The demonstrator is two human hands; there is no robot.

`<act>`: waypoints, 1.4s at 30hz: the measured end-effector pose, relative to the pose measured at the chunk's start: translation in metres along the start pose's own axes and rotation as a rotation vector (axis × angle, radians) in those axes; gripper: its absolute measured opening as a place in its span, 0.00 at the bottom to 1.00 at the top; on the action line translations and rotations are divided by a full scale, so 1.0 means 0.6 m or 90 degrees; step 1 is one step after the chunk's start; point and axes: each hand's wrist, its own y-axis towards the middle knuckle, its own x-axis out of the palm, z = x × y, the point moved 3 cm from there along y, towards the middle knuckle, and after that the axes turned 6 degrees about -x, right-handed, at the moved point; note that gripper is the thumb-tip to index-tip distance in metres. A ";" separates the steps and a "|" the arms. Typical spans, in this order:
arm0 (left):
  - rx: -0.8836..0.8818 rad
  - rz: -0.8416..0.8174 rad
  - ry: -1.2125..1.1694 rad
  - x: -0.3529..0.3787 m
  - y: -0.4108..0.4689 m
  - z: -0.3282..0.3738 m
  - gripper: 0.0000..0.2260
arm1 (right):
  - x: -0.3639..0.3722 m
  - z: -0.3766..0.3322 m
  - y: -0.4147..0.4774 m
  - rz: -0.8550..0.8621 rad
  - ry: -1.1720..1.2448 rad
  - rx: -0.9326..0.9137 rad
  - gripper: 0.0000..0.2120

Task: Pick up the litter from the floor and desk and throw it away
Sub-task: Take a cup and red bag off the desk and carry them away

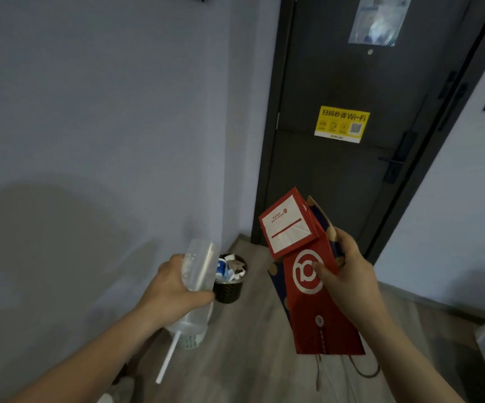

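Awaiting disposal: plastic cup [199, 271] with straw [168, 360], light, thin-walled, likely crushable, gripped round its middle by the left hand [174, 289]; paper bag [320, 324], light, floppy, pinched mid-face by the right hand [349, 271]. Both are held near the bin [227, 293] at the floor's [250, 350] wall edge.

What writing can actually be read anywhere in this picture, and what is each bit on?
"扫码秒连Wi-Fi": yellow sticker on the dark door.
Sticker's smaller print: too small to read.
Sheet at the door's top: blurred, unreadable.
Red paper bag in the right hand: white round logo; the small print on its white panel is unreadable.
Clear cup in the left hand: faint marks, unreadable.
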 end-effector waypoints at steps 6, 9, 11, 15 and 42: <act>-0.028 0.005 -0.003 0.036 0.175 0.005 0.36 | 0.066 0.073 0.161 -0.037 -0.016 0.007 0.31; -0.038 -0.013 0.000 0.060 0.282 -0.003 0.38 | 0.114 0.110 0.246 -0.050 -0.026 0.017 0.30; -0.048 -0.023 -0.010 0.073 0.356 -0.014 0.37 | 0.149 0.133 0.303 -0.065 -0.037 0.022 0.29; -0.089 -0.060 -0.029 0.094 0.499 -0.033 0.40 | 0.213 0.167 0.426 -0.103 -0.058 0.061 0.30; -0.491 -0.054 0.109 0.464 1.058 -0.243 0.44 | 0.650 0.623 0.979 -0.390 -0.004 0.152 0.25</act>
